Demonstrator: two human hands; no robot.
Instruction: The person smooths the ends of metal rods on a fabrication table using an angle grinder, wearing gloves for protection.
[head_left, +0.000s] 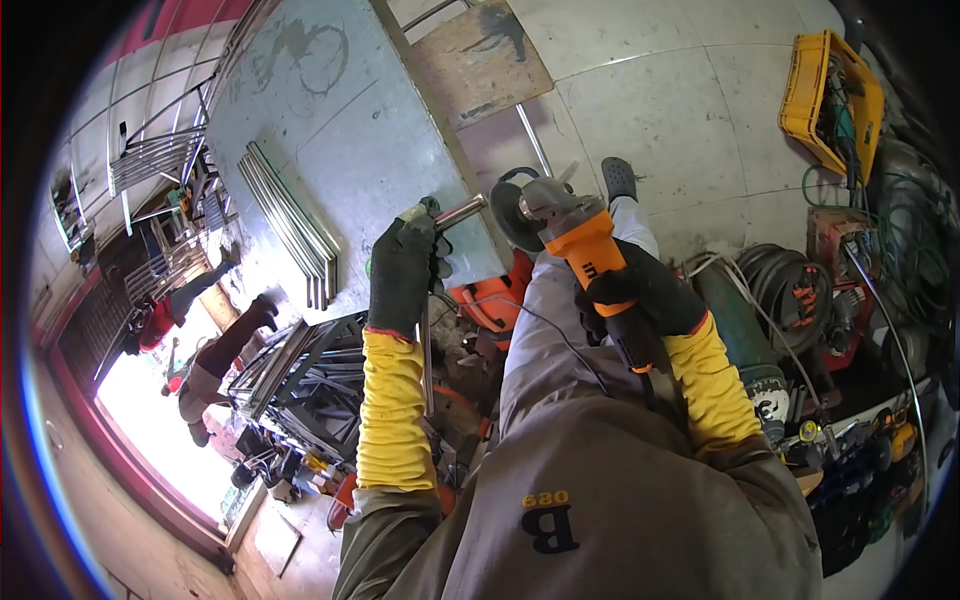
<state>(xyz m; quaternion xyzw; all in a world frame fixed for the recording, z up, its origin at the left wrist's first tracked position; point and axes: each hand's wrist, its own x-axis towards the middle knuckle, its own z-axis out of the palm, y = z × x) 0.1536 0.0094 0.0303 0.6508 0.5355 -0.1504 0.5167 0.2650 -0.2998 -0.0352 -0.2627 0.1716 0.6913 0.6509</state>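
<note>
My right hand (640,287), in a dark glove with a yellow knitted cuff, is wrapped round the body of an orange angle grinder (585,245). The grinder's round disc (512,214) stands right by the end of a shiny metal tube (460,213). Gloved the same way, my left hand (403,268) grips that tube near the edge of the metal-topped table (375,130). A length of metal tubing also shows below the left hand, beside the yellow cuff. On the table, left of this hand, lies a stack of bent metal tubes (290,225).
A wooden-seated stool (482,62) stands beyond the table. To the right are a yellow crate (800,95), a green gas cylinder (735,320) and coiled hoses (780,290). Metal frames (160,165) and two other people (215,360) are at the left, near a bright doorway.
</note>
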